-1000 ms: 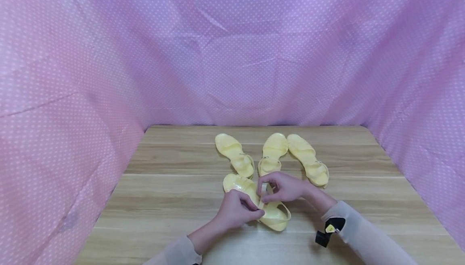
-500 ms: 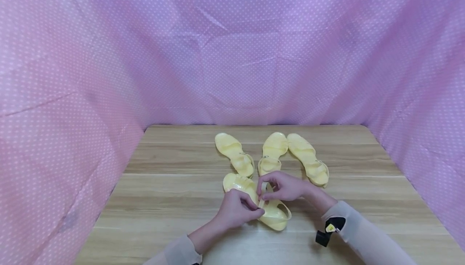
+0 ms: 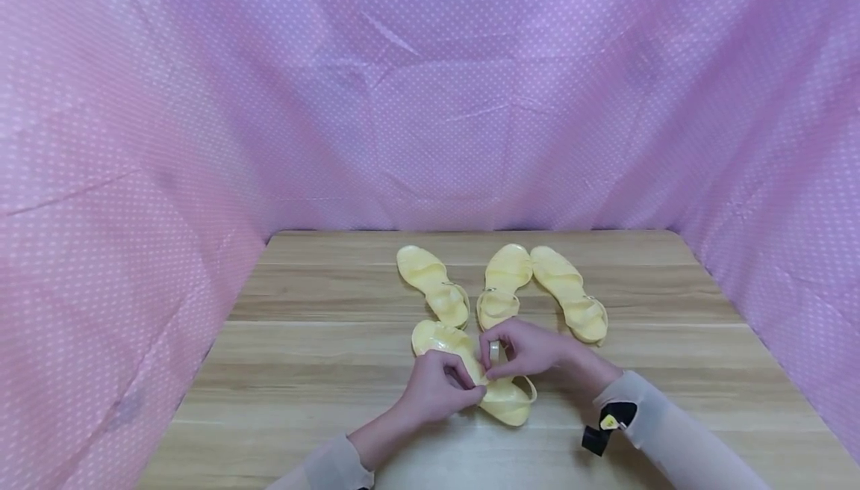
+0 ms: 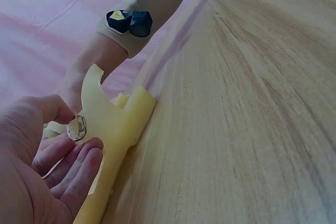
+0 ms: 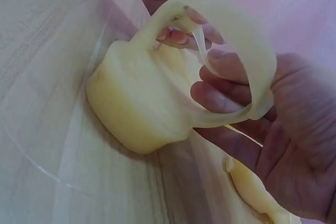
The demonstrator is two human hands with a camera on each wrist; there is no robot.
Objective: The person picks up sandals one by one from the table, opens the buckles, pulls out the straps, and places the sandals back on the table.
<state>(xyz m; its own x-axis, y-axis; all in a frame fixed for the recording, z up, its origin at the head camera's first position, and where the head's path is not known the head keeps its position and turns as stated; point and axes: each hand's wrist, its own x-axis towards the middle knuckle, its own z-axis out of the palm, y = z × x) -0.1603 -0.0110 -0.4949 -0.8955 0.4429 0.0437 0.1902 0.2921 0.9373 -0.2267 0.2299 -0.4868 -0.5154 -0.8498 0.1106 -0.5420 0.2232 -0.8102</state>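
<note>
A pale yellow jelly sandal (image 3: 507,405) lies sole down near the table's front, its toe pointing to the far left. At its side, my left hand (image 3: 437,393) pinches a small metal buckle (image 4: 77,128) between thumb and forefinger. My right hand (image 3: 527,348) reaches over from the other side and pinches the loose end of the ankle strap (image 5: 252,56), fingertips close to the left ones. In the right wrist view the strap arches up in a loop over the heel (image 5: 139,100). My left fingers hide part of the sandal's middle.
Behind the hands lie three more matching yellow sandals: one at the left (image 3: 423,270), one in the middle (image 3: 508,266), one at the right (image 3: 558,273). The wooden table (image 3: 289,393) ends at a pink dotted cloth (image 3: 437,139).
My right fingertips have shifted slightly, and the strap's free end, which stood up between the hands, is now mostly covered by them. My left hand stays at the buckle.
</note>
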